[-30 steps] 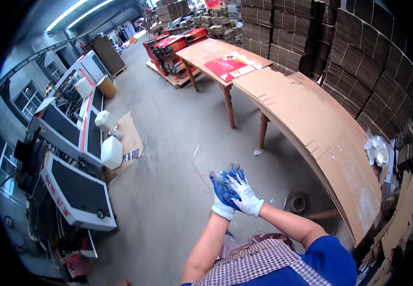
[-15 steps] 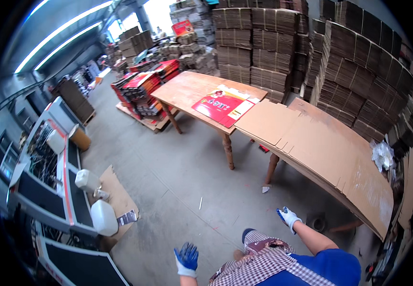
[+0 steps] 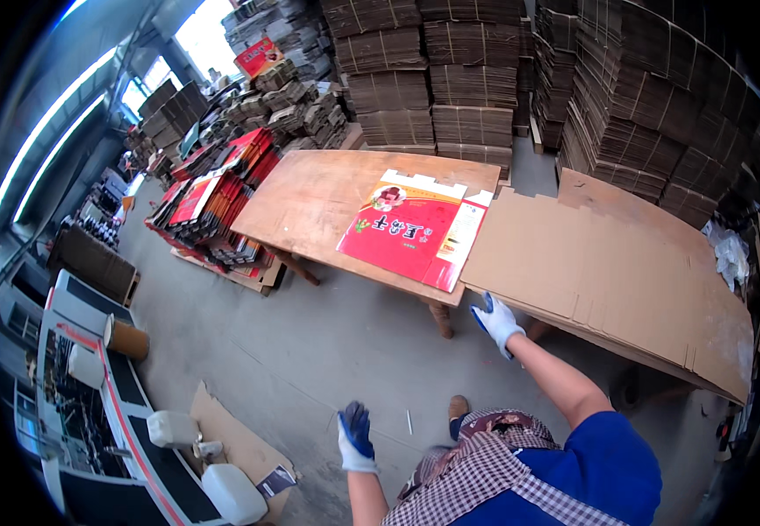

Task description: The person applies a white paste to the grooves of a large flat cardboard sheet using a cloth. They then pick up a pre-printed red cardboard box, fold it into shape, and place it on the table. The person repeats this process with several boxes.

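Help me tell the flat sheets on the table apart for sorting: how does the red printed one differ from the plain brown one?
The red printed sheet is glossy red and white; the brown cardboard sheet is bare. The red printed sheet is smaller and lies nearer the table's middle; the brown one overhangs the end, by the right hand. Both lie flat, unfolded.

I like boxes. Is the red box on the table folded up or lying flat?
Flat. The red printed carton lies spread out on the wooden table, its flaps unfolded, beyond the right hand.

Wooden bench (image 3: 310, 197), mid-hall, on grey concrete floor (image 3: 310, 342). Behind it: tall stacks of flattened brown cardboard (image 3: 467, 79). To its left: red printed sheets on pallets (image 3: 209, 210), bright windows (image 3: 147, 83), white machinery (image 3: 90, 403).
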Tool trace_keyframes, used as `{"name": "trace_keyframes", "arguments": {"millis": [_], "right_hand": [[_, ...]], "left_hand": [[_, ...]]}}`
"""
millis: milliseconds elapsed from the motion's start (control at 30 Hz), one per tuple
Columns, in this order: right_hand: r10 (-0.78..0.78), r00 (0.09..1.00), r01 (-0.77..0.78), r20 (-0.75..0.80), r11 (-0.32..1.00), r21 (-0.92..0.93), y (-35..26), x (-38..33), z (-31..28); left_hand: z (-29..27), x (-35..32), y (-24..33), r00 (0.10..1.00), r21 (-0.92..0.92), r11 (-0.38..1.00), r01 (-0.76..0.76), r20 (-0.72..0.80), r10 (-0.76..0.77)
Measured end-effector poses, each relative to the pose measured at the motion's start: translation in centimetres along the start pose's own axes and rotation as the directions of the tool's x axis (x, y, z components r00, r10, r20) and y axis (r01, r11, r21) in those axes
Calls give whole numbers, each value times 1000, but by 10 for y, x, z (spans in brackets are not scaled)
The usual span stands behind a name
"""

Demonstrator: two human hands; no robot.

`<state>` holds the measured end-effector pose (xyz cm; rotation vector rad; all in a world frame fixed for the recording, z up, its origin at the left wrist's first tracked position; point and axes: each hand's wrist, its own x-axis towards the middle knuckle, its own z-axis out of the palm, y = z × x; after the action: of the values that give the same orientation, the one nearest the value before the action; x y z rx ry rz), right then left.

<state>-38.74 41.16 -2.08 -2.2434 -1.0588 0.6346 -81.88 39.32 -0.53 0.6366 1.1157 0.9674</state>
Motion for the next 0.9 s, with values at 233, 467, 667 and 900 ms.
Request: {"name": "trace_keyframes", "arguments": {"millis": [233, 467, 667, 900], "right_hand": [[217, 965, -230, -145, 970, -80, -54, 134, 26], [423, 878, -431, -224, 902, 16, -67, 207, 59], [594, 681, -654, -428, 756, 9, -65, 226, 66], [658, 602, -698, -452, 709, 101, -87, 234, 81]], "left_hand": [[105, 228, 77, 974, 316, 934, -169, 201, 108], [169, 513, 111, 946, 491, 832, -261, 302, 118], [240, 591, 116, 898, 908, -116, -402, 416, 144], [246, 575, 132, 845, 859, -124, -497, 512, 157]]}}
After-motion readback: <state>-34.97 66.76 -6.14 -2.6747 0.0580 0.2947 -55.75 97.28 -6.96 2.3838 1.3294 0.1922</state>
